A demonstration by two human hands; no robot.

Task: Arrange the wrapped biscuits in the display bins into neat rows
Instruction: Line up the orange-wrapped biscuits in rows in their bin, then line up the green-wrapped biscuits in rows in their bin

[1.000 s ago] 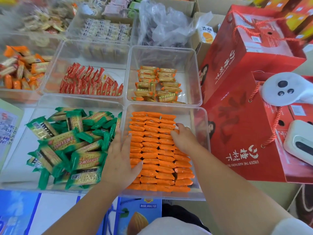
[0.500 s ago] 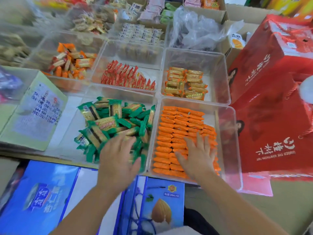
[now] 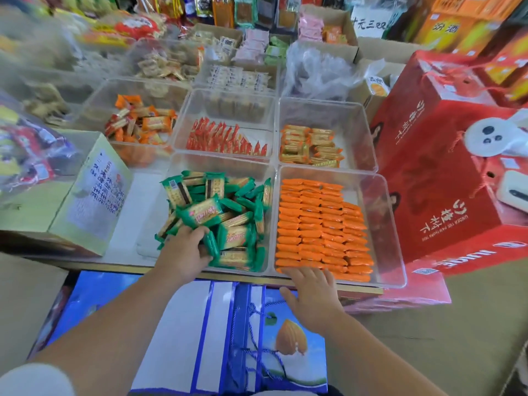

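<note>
Gripping green-wrapped biscuits [image 3: 228, 212] heaped in the near-left clear bin [image 3: 220, 164] with the curled fingers of my outstretched left hand [image 3: 185, 252], I hold my right hand [image 3: 313, 292] flat and spread, palm down, fingertips at the near rim of the neighbouring bin [image 3: 383, 224] of neatly rowed orange-wrapped biscuits [image 3: 320, 224].

Far to the right of where the left hand [image 3: 183, 255] grips the green-wrapped biscuits [image 3: 217, 224], the red gift box [image 3: 428, 178] carries white print, upside down from here: "UNDER THE HAWTHORN TREE" beside the characters 山楂树下. The same characters show on the second red gift box [image 3: 445, 90] behind it. Beyond the grip and well to its right, an orange carton [image 3: 445, 27] reads 汾酒. The red lettering on the gripped wrappers is too blurred to read, as is the dense print on the pale green box [image 3: 94, 195] left of the grip.
</note>
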